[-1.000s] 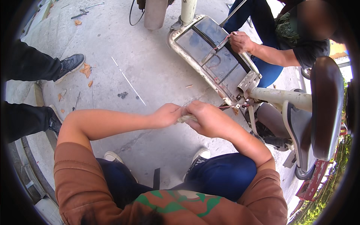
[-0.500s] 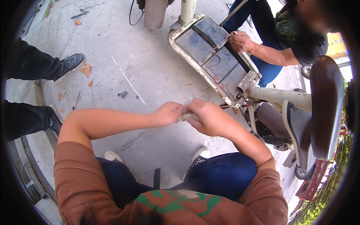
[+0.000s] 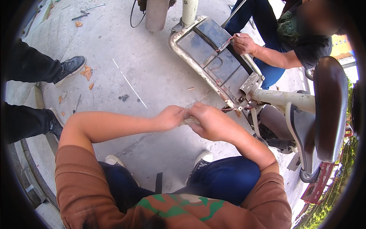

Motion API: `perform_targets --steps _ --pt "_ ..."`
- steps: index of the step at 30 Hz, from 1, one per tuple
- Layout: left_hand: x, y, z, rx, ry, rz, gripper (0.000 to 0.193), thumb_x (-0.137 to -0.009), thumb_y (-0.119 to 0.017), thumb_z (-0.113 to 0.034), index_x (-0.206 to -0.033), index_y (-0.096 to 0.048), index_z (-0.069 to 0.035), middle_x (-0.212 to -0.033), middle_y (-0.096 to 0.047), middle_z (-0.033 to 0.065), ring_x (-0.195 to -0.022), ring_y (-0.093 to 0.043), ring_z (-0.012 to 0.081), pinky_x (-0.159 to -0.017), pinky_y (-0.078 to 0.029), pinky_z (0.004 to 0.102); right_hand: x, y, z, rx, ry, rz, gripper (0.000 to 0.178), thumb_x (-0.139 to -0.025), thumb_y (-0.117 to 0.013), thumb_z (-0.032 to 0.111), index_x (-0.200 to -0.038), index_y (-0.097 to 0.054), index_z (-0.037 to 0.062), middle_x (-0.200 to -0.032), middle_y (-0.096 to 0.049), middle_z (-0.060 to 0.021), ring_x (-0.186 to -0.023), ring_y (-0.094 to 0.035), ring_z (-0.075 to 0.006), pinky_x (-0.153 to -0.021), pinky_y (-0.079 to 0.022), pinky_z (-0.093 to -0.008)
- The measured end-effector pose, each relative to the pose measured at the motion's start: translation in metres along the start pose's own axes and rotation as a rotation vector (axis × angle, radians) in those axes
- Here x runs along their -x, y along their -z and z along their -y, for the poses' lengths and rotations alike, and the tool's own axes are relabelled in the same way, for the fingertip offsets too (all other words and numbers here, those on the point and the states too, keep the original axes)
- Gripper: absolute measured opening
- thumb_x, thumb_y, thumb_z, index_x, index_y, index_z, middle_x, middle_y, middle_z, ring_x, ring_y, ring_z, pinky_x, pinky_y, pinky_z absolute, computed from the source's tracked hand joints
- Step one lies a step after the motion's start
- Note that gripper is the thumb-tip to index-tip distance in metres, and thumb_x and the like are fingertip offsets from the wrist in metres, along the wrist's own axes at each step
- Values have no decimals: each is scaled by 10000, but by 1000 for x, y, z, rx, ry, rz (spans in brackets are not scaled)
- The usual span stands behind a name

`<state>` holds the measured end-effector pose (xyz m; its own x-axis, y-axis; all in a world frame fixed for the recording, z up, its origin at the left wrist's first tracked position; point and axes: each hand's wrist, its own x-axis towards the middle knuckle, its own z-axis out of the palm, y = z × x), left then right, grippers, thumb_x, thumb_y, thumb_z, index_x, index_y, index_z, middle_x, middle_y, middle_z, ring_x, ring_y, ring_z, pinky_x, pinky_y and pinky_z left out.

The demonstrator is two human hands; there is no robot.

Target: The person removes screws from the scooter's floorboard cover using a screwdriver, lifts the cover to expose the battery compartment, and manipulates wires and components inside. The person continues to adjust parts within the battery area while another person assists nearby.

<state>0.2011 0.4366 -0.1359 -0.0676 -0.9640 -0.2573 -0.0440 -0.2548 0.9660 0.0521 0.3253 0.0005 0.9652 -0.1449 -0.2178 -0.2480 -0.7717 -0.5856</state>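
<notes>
My left hand (image 3: 170,117) and my right hand (image 3: 209,121) meet in front of me above the concrete, fingertips pinched together. A small whitish, soft-looking thing (image 3: 188,121) shows below the fingers of my right hand, which is closed round it; its kind is not clear. My left fingers are closed at its left end, and what they pinch is hidden. Beyond my right hand lies an electric scooter's open battery bay (image 3: 219,53) with dark batteries and wires. A co-worker's hand (image 3: 244,44) holds a reddish wire over it.
The scooter's brown seat (image 3: 331,110) and cream frame tube (image 3: 286,97) stand at the right. A thin white stick (image 3: 129,83) lies on the concrete, with small dark pieces (image 3: 124,97) beside it. Another person's shoe (image 3: 71,68) is at the left. Pliers (image 3: 80,16) and a wrench (image 3: 95,6) lie far left.
My hands stay together on the pale thing, with only a slight shift of the fingers. The co-worker's hand has moved slightly. The whole view has shifted a little.
</notes>
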Motion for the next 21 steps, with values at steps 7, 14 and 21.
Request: perform_targets --steps 7,14,21 --pt "-1 -1 4 27 -29 -4 513 -1046 -491 -477 -938 -705 -23 -726 -641 60 -684 -589 159 -641 -466 350 0 2 2 -20 13 -8 241 -800 -659 52 -1036 -672 5 -1016 -631 -188 -892 -653 -396 -777 -539 -457" --pt "-1 -1 3 30 -39 -4 506 -1047 -496 -466 -913 -700 -23 -721 -637 53 -683 -583 150 -641 -465 344 1 1 2 -14 5 -13 231 -797 -664 54 -1022 -669 5 -1017 -633 -187 -883 -657 -395 -766 -543 -456" --pt "-1 -1 -1 48 -5 0 512 -1046 -500 -477 -957 -717 -22 -736 -639 52 -698 -582 143 -650 -466 336 1 3 5 3 -4 -6 230 -800 -652 48 -1025 -676 8 -1023 -635 -186 -881 -659 -389 -769 -545 -449"
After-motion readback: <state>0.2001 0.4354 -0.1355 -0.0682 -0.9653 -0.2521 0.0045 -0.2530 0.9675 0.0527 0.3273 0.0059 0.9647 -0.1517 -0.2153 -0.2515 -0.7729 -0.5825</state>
